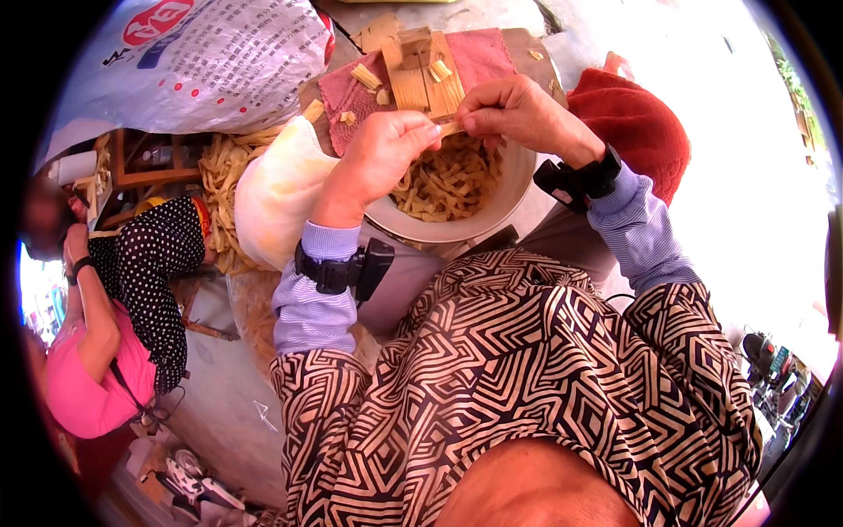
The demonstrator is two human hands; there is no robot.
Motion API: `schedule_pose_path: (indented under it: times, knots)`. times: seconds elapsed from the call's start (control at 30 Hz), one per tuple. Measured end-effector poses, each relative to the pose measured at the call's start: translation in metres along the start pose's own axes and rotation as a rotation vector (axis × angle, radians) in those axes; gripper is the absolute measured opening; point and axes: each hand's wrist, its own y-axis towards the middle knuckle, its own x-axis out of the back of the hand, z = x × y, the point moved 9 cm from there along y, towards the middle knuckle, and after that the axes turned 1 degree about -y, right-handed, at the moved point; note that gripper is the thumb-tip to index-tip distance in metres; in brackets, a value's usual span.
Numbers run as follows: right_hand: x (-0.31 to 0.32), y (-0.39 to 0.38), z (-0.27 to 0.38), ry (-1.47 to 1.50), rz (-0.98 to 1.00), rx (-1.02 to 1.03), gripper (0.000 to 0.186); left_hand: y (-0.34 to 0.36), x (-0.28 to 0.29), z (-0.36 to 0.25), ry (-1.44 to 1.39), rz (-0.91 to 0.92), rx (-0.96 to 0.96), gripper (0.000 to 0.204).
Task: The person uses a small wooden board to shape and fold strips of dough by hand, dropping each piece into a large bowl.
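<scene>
My left hand pinches one end of a short pale-yellow strip; the fingers of my right hand are closed at its other end. The strip is held above the far side of a white basin. A heap of similar yellow-brown strips lies in the basin; I cannot tell what they are made of. Just beyond my fingertips stands a wooden block with a slot down its middle. Small yellow pieces lie around the block on a pink cloth.
More strips are piled to the left, beside a stained white cloth. A printed white sack lies behind them. At the right is a red cloth. Another person in a pink top sits at the far left.
</scene>
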Motion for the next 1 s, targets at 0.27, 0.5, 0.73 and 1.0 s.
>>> schedule_pose_path:
  times: [0.27, 0.5, 0.73, 1.0]
  knots:
    - [0.023, 0.027, -0.013, -0.112, -0.392, 0.101, 0.015, 0.028, 0.052, 0.027, 0.183, -0.331, 0.030, 0.019]
    - [0.024, 0.042, -0.016, -0.525, -0.442, 0.182, 0.011, 0.050, 0.058, 0.039, 0.430, -0.473, -0.026, 0.022]
    - [0.008, 0.006, 0.026, -0.367, -0.541, 0.558, 0.019, 0.021, 0.028, 0.032, 0.147, -0.275, 0.055, 0.021]
    - [-0.036, 0.013, -0.040, -0.242, -0.014, 0.015, 0.024, 0.019, 0.006, 0.021, 0.169, -0.148, 0.059, 0.028]
